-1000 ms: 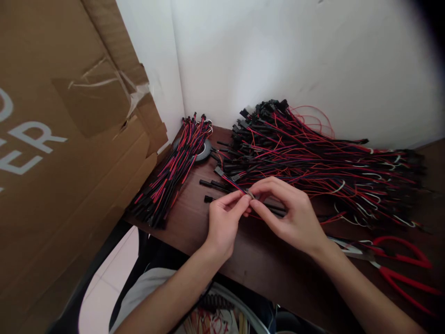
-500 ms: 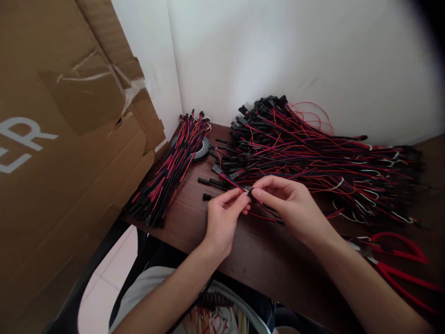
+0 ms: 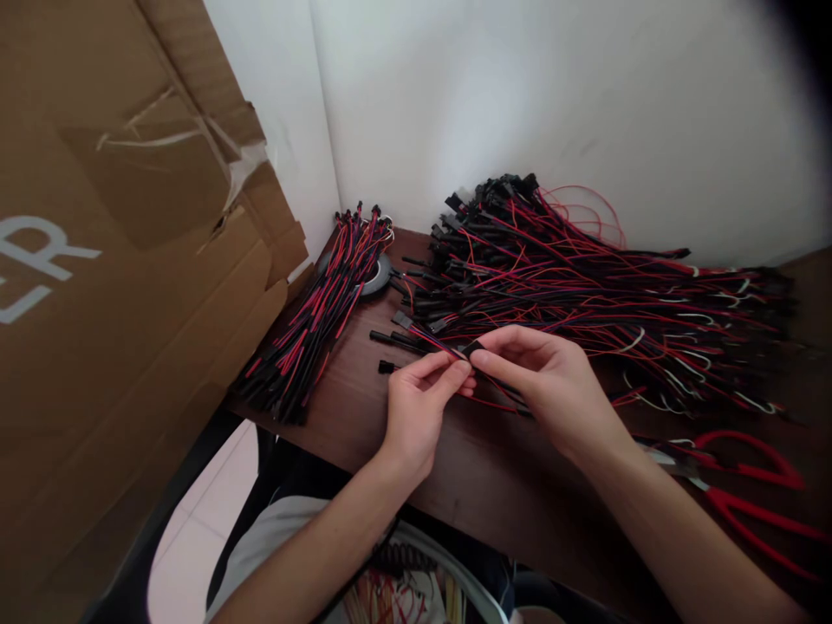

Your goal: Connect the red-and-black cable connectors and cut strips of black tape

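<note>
Over the front of a dark brown table (image 3: 468, 477), my left hand (image 3: 419, 412) and my right hand (image 3: 552, 386) meet fingertip to fingertip. Both pinch one red and black wire lead with a small black connector (image 3: 472, 348) held between them. The lead runs back to the left toward a big loose pile of red and black wire leads (image 3: 585, 286) lying just behind my hands. A tidier bundle of leads (image 3: 318, 316) lies to the left, partly over a roll of black tape (image 3: 377, 277).
Red-handled scissors (image 3: 741, 485) lie on the table at the right. A large cardboard box (image 3: 117, 277) stands against the table's left edge. White walls close the corner behind. Loose black sleeves (image 3: 390, 340) lie left of my hands.
My hands stay pinched on the same lead; the fingertips have shifted slightly and the black connector now shows between them. The view has drifted a little.
</note>
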The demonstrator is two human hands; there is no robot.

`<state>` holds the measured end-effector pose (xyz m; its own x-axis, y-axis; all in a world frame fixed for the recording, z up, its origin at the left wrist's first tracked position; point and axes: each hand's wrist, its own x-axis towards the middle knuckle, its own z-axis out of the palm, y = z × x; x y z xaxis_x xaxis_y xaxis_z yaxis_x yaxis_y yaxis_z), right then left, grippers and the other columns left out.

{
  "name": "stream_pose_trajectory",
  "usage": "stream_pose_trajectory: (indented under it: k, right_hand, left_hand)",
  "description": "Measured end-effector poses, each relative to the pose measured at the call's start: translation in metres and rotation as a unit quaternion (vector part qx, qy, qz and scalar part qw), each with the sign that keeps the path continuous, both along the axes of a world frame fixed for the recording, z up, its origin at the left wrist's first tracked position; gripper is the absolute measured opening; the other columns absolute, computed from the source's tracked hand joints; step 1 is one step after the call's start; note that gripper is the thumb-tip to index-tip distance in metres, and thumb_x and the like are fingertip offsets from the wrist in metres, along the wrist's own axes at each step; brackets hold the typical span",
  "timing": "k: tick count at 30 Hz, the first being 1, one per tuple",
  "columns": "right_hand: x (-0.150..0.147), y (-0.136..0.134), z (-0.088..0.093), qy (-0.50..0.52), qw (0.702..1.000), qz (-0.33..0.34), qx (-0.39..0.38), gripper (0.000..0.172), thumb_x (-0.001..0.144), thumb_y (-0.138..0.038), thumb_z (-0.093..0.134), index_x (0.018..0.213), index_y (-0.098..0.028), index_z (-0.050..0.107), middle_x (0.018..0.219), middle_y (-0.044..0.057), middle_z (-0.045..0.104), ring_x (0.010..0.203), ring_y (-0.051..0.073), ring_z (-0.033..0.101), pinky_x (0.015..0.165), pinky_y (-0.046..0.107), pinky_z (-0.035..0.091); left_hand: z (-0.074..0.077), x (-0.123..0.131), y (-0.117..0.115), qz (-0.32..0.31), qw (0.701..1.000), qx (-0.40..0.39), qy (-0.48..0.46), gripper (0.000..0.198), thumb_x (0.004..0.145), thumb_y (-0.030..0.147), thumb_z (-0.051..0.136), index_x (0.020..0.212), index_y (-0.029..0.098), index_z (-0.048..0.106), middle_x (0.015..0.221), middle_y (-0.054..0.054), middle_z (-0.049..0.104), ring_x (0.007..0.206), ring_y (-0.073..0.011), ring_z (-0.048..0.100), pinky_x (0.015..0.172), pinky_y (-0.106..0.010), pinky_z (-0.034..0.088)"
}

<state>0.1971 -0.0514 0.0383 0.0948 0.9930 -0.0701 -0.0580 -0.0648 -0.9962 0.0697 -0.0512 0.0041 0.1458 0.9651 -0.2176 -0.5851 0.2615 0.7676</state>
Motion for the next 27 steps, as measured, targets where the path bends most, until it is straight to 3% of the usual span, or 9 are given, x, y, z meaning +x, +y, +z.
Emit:
stream_pose_trajectory:
  k: [18, 27]
  right_hand:
    - [0.0044, -0.0020, 0.0056, -0.087, 0.996, 0.007, 0.013, 0.026, 0.062, -0.039, 0.085, 0.075, -0.019, 0.074, 0.068, 0.002, 0.071, 0.060, 0.015, 0.064, 0.058, 0.026, 0.053]
    - [0.0044, -0.0014, 0.0049, -0.062, 0.998, 0.016, 0.007, 0.026, 0.060, -0.036, 0.086, 0.074, -0.020, 0.073, 0.067, 0.001, 0.071, 0.060, 0.014, 0.065, 0.059, 0.025, 0.054]
  left_hand:
    - [0.0029, 0.0008, 0.0009, 0.011, 1.000, -0.019, -0.003, 0.021, 0.059, 0.025, 0.086, 0.073, 0.013, 0.077, 0.066, -0.003, 0.071, 0.057, -0.0098, 0.061, 0.060, -0.024, 0.051]
    - [0.0026, 0.0011, -0.0002, 0.007, 1.000, -0.018, -0.011, 0.019, 0.060, 0.024, 0.085, 0.073, 0.013, 0.077, 0.066, -0.003, 0.071, 0.057, -0.0087, 0.061, 0.059, -0.022, 0.051]
